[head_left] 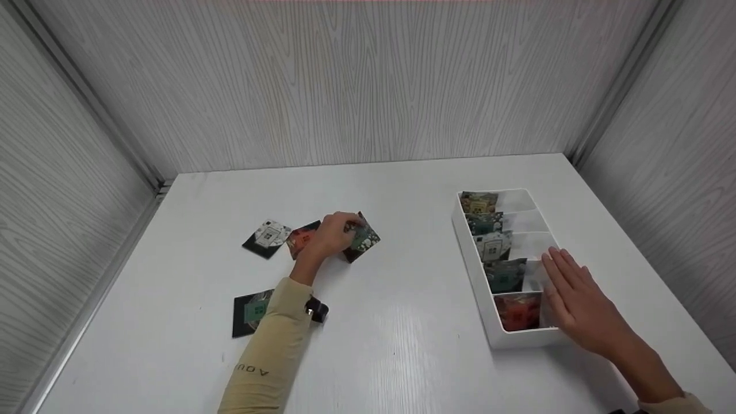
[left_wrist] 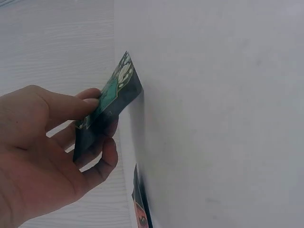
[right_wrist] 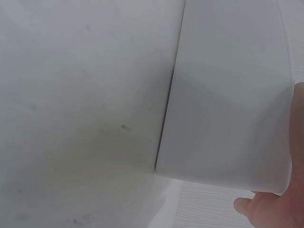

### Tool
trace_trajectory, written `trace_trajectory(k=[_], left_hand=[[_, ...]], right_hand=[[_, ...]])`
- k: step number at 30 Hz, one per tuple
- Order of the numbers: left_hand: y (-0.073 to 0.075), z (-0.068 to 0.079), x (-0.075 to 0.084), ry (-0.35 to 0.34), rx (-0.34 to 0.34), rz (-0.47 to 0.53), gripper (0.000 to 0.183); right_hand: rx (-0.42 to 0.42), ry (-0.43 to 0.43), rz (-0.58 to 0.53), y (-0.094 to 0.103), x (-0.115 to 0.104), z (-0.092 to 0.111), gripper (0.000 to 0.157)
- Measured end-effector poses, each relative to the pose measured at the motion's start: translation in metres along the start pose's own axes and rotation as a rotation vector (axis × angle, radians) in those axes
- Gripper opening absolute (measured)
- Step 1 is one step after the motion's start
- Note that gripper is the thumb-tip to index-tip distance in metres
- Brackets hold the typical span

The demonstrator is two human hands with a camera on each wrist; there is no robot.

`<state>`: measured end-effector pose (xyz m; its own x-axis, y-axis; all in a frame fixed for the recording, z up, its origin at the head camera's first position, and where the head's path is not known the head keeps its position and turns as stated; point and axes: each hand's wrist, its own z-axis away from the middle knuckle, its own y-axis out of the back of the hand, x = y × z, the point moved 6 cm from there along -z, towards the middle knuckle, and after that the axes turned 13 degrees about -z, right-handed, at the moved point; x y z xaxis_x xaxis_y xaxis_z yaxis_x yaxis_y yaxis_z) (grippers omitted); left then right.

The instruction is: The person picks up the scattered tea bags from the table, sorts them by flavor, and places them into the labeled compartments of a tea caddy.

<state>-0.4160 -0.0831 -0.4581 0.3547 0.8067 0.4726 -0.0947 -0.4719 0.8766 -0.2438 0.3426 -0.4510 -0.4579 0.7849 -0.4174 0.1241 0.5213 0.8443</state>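
While the left hand (head_left: 332,233) pinches a green-labelled sachet (head_left: 364,240) (thumb on printed side), light pressure should prevent creases, the right hand (head_left: 583,306) resting straight-fingered on the compartment tray (head_left: 523,340).

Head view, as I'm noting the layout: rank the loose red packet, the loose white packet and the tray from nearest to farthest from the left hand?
From the left hand:
1. Loose red packet, just to its left, partly hidden.
2. Loose white packet, farther left, past the red one.
3. Tray, off to the right.
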Motion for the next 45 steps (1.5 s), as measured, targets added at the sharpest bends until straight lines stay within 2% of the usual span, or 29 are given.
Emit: trace_trajectory(k=[12, 19, 25, 29, 34, 45], left_hand=[[0.003, 0.002, -0.003, -0.022, 0.071, 0.146, 0.036], [0.003, 0.005, -0.002, -0.051, 0.084, 0.198, 0.039], [0.010, 0.009, -0.002, -0.041, 0.176, 0.307, 0.036], [0.014, 0.011, 0.001, -0.063, 0.225, 0.366, 0.036], [0.017, 0.014, 0.007, -0.077, 0.235, 0.432, 0.036], [0.020, 0.008, 0.022, -0.099, 0.310, 0.495, 0.036]], right_hand=[[-0.008, -0.004, 0.001, 0.000, 0.001, 0.000, 0.058], [-0.016, -0.006, 0.000, -0.002, 0.001, 0.000, 0.059], [-0.019, -0.012, -0.002, -0.001, 0.000, 0.000, 0.059], [-0.009, -0.005, -0.011, -0.001, 0.000, 0.000, 0.059], [0.006, 0.017, -0.009, 0.000, 0.000, 0.000, 0.059], [-0.007, -0.012, -0.031, 0.000, 0.001, 0.000, 0.059]])
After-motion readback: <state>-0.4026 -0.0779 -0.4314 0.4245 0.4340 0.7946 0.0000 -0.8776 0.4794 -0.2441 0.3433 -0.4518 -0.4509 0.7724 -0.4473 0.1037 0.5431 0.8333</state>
